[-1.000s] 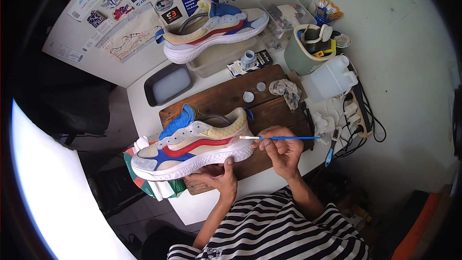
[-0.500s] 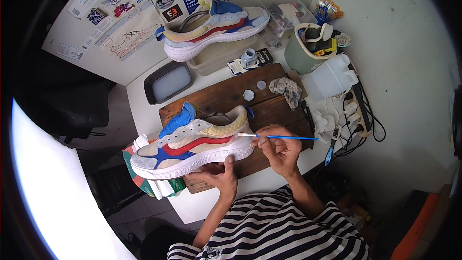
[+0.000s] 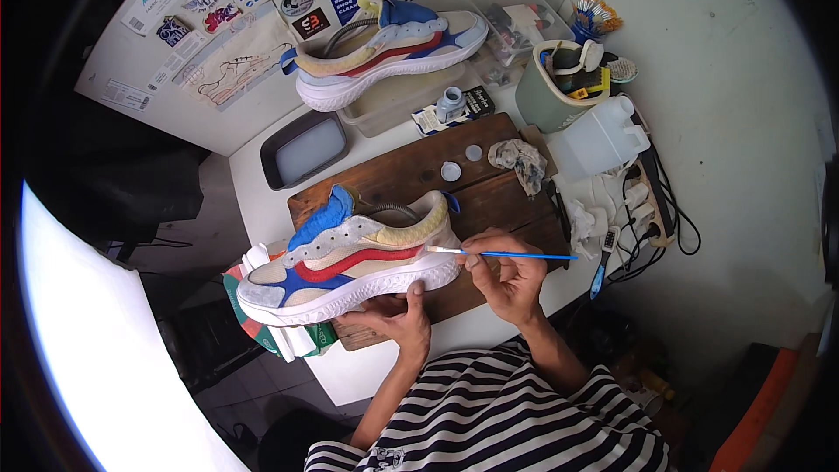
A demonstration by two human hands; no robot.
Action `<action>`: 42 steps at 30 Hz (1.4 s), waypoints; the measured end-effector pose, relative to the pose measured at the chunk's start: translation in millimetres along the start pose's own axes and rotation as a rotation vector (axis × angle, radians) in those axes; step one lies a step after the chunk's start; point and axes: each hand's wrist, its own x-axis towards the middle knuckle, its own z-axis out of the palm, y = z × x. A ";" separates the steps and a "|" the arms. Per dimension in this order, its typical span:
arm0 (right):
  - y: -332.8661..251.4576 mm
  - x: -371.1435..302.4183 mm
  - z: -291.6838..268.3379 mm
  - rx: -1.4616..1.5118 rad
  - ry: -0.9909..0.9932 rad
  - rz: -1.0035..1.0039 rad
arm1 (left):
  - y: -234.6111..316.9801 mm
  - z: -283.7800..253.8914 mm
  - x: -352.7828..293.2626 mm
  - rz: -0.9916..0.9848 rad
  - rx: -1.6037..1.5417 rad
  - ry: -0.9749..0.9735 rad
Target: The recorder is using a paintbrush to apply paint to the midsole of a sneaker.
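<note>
A sneaker (image 3: 350, 262) with a white sole, red stripe, blue panels and beige fabric is held over the wooden board. My left hand (image 3: 395, 318) grips it from below, its thumb pressed on the sole near the heel. Between the fingers of my right hand (image 3: 505, 280) is a thin blue paintbrush (image 3: 524, 254). Its pale bristles touch the sneaker's side at the rear end of the red stripe. Behind, a matching sneaker (image 3: 384, 52) rests on a clear plastic box (image 3: 376, 115). The sneaker's far side is hidden.
On the wooden board (image 3: 393, 177) lie a small white cap (image 3: 451, 171) and a stained crumpled cloth (image 3: 519, 163). An open paint bottle (image 3: 450, 105), a dark tray (image 3: 306, 150), a green bin (image 3: 544, 92), a translucent jug (image 3: 603, 140) and a power strip (image 3: 651, 197) surround it.
The brush tip has shifted slightly left along the sneaker's side, and its handle end has dipped a little. My left hand and the sneaker stay almost still.
</note>
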 end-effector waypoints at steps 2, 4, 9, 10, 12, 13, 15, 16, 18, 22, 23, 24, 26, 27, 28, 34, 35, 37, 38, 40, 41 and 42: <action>-1.4 0.5 0.8 -0.043 -0.022 -0.038 | 0.4 -0.2 -0.1 0.010 -0.006 -0.004; 0.4 -0.2 1.2 -0.072 -0.010 -0.008 | 2.0 0.9 -0.6 -0.014 -0.011 0.008; 1.3 0.3 -1.1 -0.038 0.011 -0.018 | 5.7 2.9 -0.4 -0.022 -0.002 0.012; -1.7 1.8 -1.8 -0.088 -0.034 -0.063 | 6.5 2.9 -0.3 -0.034 -0.010 0.010; -5.2 3.3 2.3 -0.101 -0.035 -0.066 | 2.3 0.5 -0.4 -0.027 -0.004 0.007; -5.9 3.7 3.7 -0.114 -0.037 -0.070 | 0.9 -0.2 -0.3 -0.019 0.000 0.004; -1.8 0.5 3.7 -0.082 0.000 -0.032 | 2.1 0.2 -0.6 -0.012 0.005 0.000; 0.1 -0.7 3.6 -0.050 0.036 0.005 | 2.5 0.6 -0.8 -0.005 0.009 -0.004; 1.0 -0.3 1.6 -0.047 0.034 -0.016 | 1.2 4.5 -2.4 0.020 0.000 0.019; -4.9 1.4 3.5 -0.069 0.005 -0.058 | 1.9 0.6 -1.4 -0.029 0.007 0.007; -6.3 2.1 4.2 -0.069 0.005 -0.057 | 2.5 0.6 -1.6 -0.029 0.008 0.007; -7.1 3.5 4.7 -0.119 -0.022 -0.089 | 3.0 1.3 -1.7 -0.037 0.003 0.009; -6.7 3.4 4.6 -0.169 -0.049 -0.122 | 0.9 -0.1 -1.6 -0.046 -0.003 0.011; -5.7 2.3 4.0 -0.147 -0.031 -0.093 | -1.9 -2.3 -0.9 -0.025 0.034 0.003; -4.8 1.3 3.5 -0.126 -0.013 -0.065 | -3.2 -3.4 -0.6 -0.005 0.070 -0.006; -8.2 1.4 4.7 -0.083 0.020 -0.053 | 3.9 0.8 -1.7 -0.042 0.021 0.013; -8.0 2.4 5.4 -0.084 0.020 -0.052 | 1.8 -0.5 -1.8 -0.043 0.021 0.013; -7.5 4.7 6.6 -0.147 -0.044 -0.150 | -3.4 -3.4 -1.7 -0.031 0.042 0.011; -7.8 4.6 6.6 -0.147 -0.044 -0.149 | -3.7 -3.6 -1.9 -0.031 0.042 0.011; -6.9 4.7 5.8 -0.171 -0.044 -0.136 | -2.8 -1.9 -1.5 -0.015 0.015 0.009; -5.8 4.4 5.2 -0.170 -0.045 -0.136 | -2.9 -1.9 -1.4 -0.015 0.015 0.010; -4.6 3.5 4.3 -0.158 -0.034 -0.116 | -2.9 -2.2 -1.7 -0.027 0.021 0.007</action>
